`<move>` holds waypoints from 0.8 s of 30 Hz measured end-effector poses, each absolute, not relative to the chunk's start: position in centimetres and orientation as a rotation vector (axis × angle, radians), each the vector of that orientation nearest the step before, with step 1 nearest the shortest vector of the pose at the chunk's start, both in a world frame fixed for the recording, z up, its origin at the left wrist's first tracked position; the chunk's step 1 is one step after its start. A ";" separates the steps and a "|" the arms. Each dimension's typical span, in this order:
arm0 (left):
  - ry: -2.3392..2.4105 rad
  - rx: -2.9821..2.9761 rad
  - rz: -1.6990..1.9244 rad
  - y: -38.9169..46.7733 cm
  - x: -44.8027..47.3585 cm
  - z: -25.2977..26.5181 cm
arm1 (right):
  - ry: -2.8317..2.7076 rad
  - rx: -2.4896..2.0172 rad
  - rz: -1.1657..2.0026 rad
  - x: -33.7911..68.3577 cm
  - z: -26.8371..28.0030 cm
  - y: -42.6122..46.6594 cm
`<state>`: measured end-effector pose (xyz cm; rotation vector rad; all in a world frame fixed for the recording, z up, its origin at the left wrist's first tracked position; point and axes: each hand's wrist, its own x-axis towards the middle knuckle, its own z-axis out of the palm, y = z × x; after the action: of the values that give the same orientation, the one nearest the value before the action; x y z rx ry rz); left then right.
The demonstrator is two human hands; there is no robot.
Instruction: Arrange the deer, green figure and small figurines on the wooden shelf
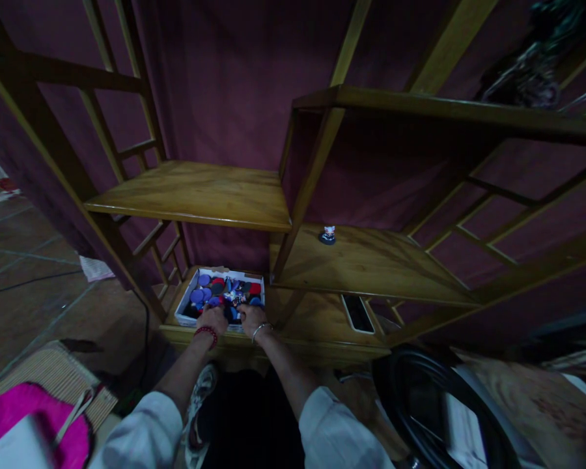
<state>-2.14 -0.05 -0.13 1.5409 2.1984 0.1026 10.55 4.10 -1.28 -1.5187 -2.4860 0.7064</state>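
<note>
A white shallow box (180, 314) sits on the lowest shelf at the left, full of small figurines (233, 297) and round discs (196, 296) in purple, red, blue and black. My left hand (213, 318), with a red bead bracelet at the wrist, reaches over the box's front edge, its fingers curled down among the pieces. Beside it my right hand (252, 318), wearing a silver bangle, is also bent into the box with fingers drawn together. Dark and blue pieces lie between both hands. Whatever the fingertips hold is too small and dim to make out.
One small figurine on a dark base (327, 236) stands on the middle shelf (371, 260). Below lies a dark-faced, white-edged rectangular thing (357, 313). An upper-left shelf (195, 192) overhangs the box. A black round-rimmed container (395, 384) is at right, a pink cushion (53, 407) at left.
</note>
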 end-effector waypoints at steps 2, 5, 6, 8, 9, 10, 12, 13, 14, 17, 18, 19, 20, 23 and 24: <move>2.192 1.548 0.109 0.1 -2.2 -0.2 | -2.482 -1.512 0.721 10.4 -1.3 4.2; 2.192 1.540 0.095 0.3 -2.3 -0.3 | -2.460 -1.532 0.739 10.2 -1.5 4.4; 2.195 1.537 0.089 0.4 -2.3 -0.3 | -2.454 -1.539 0.744 10.2 -1.5 4.5; 2.205 1.528 0.079 0.5 -2.2 -0.3 | -2.449 -1.548 0.754 10.1 -1.7 4.6; 2.211 1.524 0.077 0.5 -2.2 -0.3 | -2.446 -1.554 0.758 10.0 -1.8 4.7; 2.218 1.520 0.075 0.5 -2.2 -0.4 | -2.442 -1.561 0.764 9.9 -1.9 4.8; 2.223 1.512 0.069 0.5 -2.2 -0.4 | -2.434 -1.578 0.778 9.8 -2.0 4.9; 2.222 1.511 0.065 0.5 -2.2 -0.3 | -2.431 -1.585 0.787 9.8 -2.1 5.0; 2.218 1.514 0.063 0.5 -2.2 -0.2 | -2.429 -1.592 0.796 9.7 -2.2 5.0; 2.205 1.528 0.054 0.6 -2.1 0.2 | -2.420 -1.614 0.816 9.6 -2.2 5.0; 2.201 1.533 0.050 0.6 -2.1 0.3 | -2.415 -1.623 0.820 9.5 -2.2 5.0; 2.196 1.537 0.046 0.5 -2.1 0.5 | -2.410 -1.632 0.824 9.5 -2.2 4.9; 2.193 1.541 0.042 0.5 -2.1 0.5 | -2.405 -1.639 0.828 9.5 -2.1 4.9; 2.184 1.558 0.041 0.6 -2.0 0.5 | -2.397 -1.657 0.836 9.4 -2.0 4.8; 2.181 1.564 0.043 0.6 -2.1 0.5 | -2.396 -1.664 0.835 9.4 -1.9 4.8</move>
<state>-2.06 0.56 0.47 1.5640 2.1815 0.0429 9.41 4.79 -1.92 -1.6641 -2.3961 0.8351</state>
